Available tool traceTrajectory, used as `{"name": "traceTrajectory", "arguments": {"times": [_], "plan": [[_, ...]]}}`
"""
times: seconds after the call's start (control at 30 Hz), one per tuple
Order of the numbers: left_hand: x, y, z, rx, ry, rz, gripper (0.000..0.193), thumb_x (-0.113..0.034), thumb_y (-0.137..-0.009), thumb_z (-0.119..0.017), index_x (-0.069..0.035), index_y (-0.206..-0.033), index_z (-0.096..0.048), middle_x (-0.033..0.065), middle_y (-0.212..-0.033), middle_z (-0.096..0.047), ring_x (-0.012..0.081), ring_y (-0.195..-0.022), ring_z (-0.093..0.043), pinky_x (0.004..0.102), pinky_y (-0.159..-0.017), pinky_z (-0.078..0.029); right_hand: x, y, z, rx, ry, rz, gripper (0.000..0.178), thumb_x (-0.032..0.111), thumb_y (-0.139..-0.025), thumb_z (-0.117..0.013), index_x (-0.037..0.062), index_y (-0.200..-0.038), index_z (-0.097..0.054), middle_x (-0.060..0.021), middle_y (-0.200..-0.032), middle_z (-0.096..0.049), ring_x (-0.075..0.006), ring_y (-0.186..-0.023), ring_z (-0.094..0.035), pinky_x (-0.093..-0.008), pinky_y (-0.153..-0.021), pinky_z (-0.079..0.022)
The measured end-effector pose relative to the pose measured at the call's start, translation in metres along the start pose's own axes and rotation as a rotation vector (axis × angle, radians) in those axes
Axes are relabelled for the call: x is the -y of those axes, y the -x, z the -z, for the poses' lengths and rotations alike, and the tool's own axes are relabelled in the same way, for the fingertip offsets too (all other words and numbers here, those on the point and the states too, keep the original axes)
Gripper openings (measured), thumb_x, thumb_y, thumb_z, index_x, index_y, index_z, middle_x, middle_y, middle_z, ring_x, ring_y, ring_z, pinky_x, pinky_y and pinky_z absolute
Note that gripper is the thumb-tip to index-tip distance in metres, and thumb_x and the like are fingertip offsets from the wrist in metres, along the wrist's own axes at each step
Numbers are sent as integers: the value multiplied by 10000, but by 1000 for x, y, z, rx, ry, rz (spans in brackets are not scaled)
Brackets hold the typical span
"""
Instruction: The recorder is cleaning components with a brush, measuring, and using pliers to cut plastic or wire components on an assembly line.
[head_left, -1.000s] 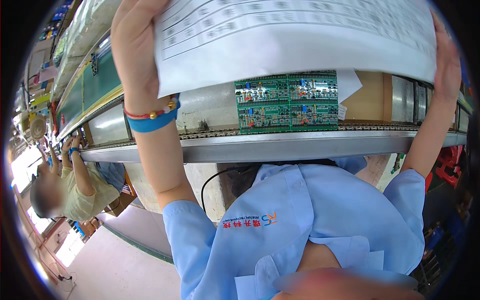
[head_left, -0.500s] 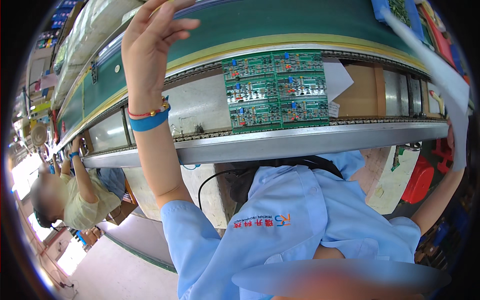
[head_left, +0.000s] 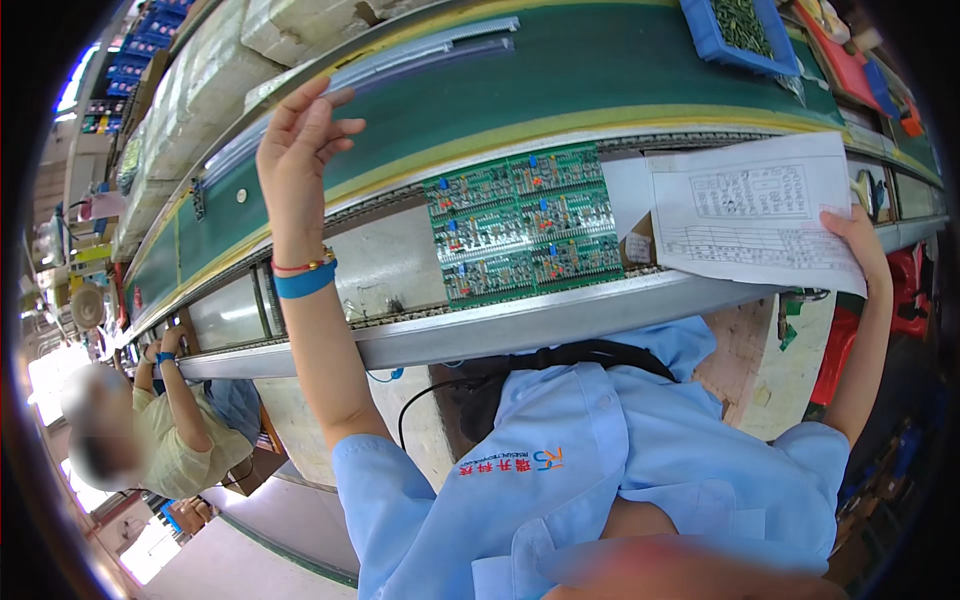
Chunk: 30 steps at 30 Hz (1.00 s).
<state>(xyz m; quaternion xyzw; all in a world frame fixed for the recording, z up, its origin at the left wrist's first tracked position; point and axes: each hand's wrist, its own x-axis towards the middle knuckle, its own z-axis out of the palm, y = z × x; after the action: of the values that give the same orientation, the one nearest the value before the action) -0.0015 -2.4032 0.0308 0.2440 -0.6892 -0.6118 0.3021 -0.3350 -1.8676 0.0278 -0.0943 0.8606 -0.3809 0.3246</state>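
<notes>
My right hand (head_left: 858, 240) pinches the right edge of a white printed sheet (head_left: 755, 210) with a drawing and a table on it. The sheet spreads over the rail, just right of a green circuit board panel (head_left: 522, 222). This panel is crowded with small parts, several blue and red ones among them, and lies across the two chain rails. Over the green work surface on the left, my left hand (head_left: 305, 150) is raised, fingers apart and loosely bent, with nothing seen in it. Around that wrist are a blue band (head_left: 305, 279) and a thin red bracelet.
A blue bin (head_left: 742, 35) of small dark parts stands at the far right. Clear tubes (head_left: 420, 58) lie along the back of the green surface (head_left: 590, 60). The metal rail (head_left: 520, 312) runs along my front. A co-worker (head_left: 190, 430) sits at the left; red stools (head_left: 835, 350) are at right.
My right hand has brought the sheet in from the far right, turning it flat beside the panel. My left hand has come a little nearer, still open. The whole view has shifted slightly.
</notes>
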Motion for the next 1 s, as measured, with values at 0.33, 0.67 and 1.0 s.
{"name": "traceTrajectory", "arguments": {"times": [0.33,0.67,1.0], "plan": [[24,-48,-9,43,-1004,-571,182,-175,-800,-669,-121,-973,-670,93,-975,-654,314,-922,-612,407,-824,-446,17,-19,-13,-26,680,259,533,312,-821,-697,-42,-1186,-539,-91,-854,-647,-163,-766,-605,-300,-709,-477],[26,-54,-25,246,-1176,-526,275,-279,-778,-711,-126,-984,-615,36,-949,-619,253,-929,-579,379,-813,-391,33,-32,37,-343,409,404,368,265,-909,-615,52,-1206,-583,-16,-864,-574,-91,-789,-521,-229,-687,-430],[32,-57,-28,323,-1219,-593,172,-185,-845,-642,-93,-960,-554,76,-936,-612,290,-895,-581,409,-868,-367,84,-53,-13,-380,414,625,278,211,-898,-619,65,-1135,-626,-20,-945,-640,-101,-805,-562,-254,-733,-447]]}}
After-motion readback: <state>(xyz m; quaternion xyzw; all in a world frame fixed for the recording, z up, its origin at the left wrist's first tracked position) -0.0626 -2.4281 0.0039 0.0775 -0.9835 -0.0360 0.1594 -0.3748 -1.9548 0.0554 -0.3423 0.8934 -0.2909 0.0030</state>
